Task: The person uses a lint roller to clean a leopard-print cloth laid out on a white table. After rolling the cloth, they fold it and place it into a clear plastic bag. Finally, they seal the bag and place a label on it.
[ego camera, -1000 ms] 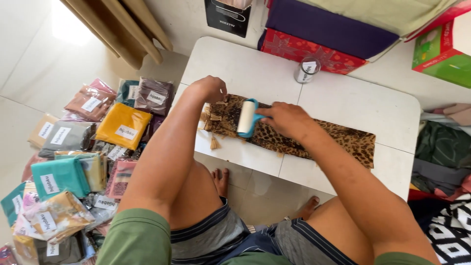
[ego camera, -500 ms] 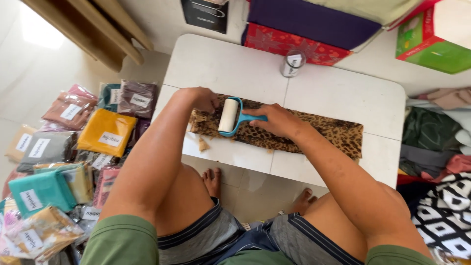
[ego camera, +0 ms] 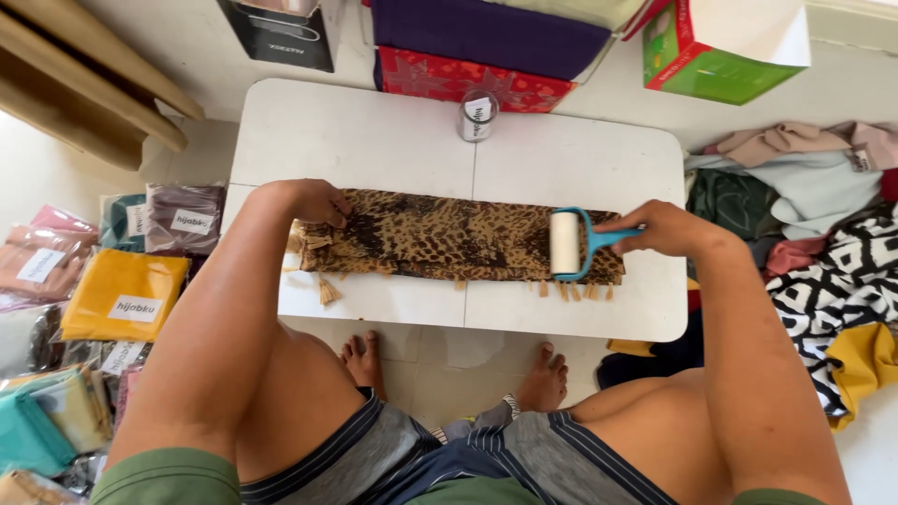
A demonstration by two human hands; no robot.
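Teal plastic handle of a lint roller [ego camera: 572, 245] held in the closed fingers [ego camera: 645, 245] of the right hand [ego camera: 664, 229]; its white drum stands on the right-hand end of a folded leopard-print scarf [ego camera: 449, 238]. The fingers [ego camera: 329, 213] of the left hand [ego camera: 313, 201] lie bent and pressed down on the scarf's left end, pinning the cloth but gripping nothing. The scarf lies lengthwise across the middle of the white folding bench [ego camera: 374, 140], with its tan fringe [ego camera: 329, 292] trailing towards the near edge.

Risks, as judged from this arrangement:
- The drum sits just beside the fringe at the right end; a sticky stroke there could catch and pull the tassels.
- The pinning hand is well apart from the roller, so the cloth between them may bunch or shift under a hard push.
- The scarf lies near the bench's front edge, and dragging could slide it off towards the floor.
- A small labelled jar [ego camera: 477, 117] stands behind the scarf, near enough for a wide arm sweep to knock it.

Packaged scarves [ego camera: 122, 295] lie on the floor to the left.
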